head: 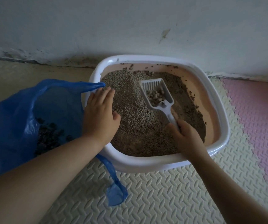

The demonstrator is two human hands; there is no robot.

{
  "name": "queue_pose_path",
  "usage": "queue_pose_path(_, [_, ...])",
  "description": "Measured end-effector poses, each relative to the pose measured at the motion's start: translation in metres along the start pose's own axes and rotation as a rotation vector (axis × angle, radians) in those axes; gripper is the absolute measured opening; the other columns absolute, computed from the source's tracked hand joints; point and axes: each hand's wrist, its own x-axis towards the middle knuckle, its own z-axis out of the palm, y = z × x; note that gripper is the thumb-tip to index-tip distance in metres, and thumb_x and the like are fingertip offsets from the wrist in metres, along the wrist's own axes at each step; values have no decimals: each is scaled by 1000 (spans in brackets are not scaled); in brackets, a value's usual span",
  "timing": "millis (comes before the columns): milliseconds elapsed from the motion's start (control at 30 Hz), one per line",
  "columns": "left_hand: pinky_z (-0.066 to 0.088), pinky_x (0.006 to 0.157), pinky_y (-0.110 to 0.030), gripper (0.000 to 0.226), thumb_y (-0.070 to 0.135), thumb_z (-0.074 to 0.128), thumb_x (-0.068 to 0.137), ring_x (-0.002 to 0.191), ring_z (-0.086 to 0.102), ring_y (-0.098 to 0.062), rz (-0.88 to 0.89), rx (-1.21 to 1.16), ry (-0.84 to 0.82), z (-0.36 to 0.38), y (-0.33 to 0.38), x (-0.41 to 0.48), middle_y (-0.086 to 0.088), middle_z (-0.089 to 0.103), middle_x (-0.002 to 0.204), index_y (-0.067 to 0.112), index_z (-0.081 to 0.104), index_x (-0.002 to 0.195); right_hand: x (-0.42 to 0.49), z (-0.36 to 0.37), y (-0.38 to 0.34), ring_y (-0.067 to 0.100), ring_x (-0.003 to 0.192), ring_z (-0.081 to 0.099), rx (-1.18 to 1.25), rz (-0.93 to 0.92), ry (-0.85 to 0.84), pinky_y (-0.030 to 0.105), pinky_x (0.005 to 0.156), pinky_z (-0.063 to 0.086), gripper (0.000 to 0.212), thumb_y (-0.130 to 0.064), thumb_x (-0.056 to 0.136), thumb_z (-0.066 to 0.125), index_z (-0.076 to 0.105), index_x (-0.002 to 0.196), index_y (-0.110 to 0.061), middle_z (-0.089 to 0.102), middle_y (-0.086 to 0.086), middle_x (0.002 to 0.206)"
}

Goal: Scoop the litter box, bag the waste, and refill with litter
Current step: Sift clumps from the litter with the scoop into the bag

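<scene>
The limp, slippery blue bag (17, 113) gapes beside the litter box (146, 164), the left hand (101, 115) flat-fingered on its rim, while the light, stiff scoop (155, 92), carrying clumps above the litter, sits gripped by its handle in the right hand (186, 136).

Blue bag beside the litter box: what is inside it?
Dark clumps lie heaped in the bottom of the blue bag, seen through its open mouth. The left forearm covers the near part, so how far the heap runs cannot be seen.
</scene>
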Motion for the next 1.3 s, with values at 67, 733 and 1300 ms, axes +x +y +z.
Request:
queue_pose_path(67, [6,119,-35,62,12,58,83,142,23,-24,-1,-1,8,0,0,1,-9,36,150,6,39,142,6,-2,1,14,49,35,44,74,13,30,50,27,37,-37,96,51,45,70,-10,39,-1,57])
queue_pose_path(733, [3,117,-32,62,11,56,83,143,23,-23,-17,-16,21,4,-2,2,-7,36,150,8,40,142,118,27,-25,15,48,36,-91,237,-72,29,46,28,41,-36,100,36,45,68,-12,42,2,59])
queue_pose_path(1300, [8,120,-38,62,13,57,85,144,20,-22,0,-5,-9,2,-1,1,-7,34,152,8,38,144,0,-14,-1,10,57,47,-225,-5,-66,30,53,37,30,-43,97,42,41,81,-18,48,-8,64])
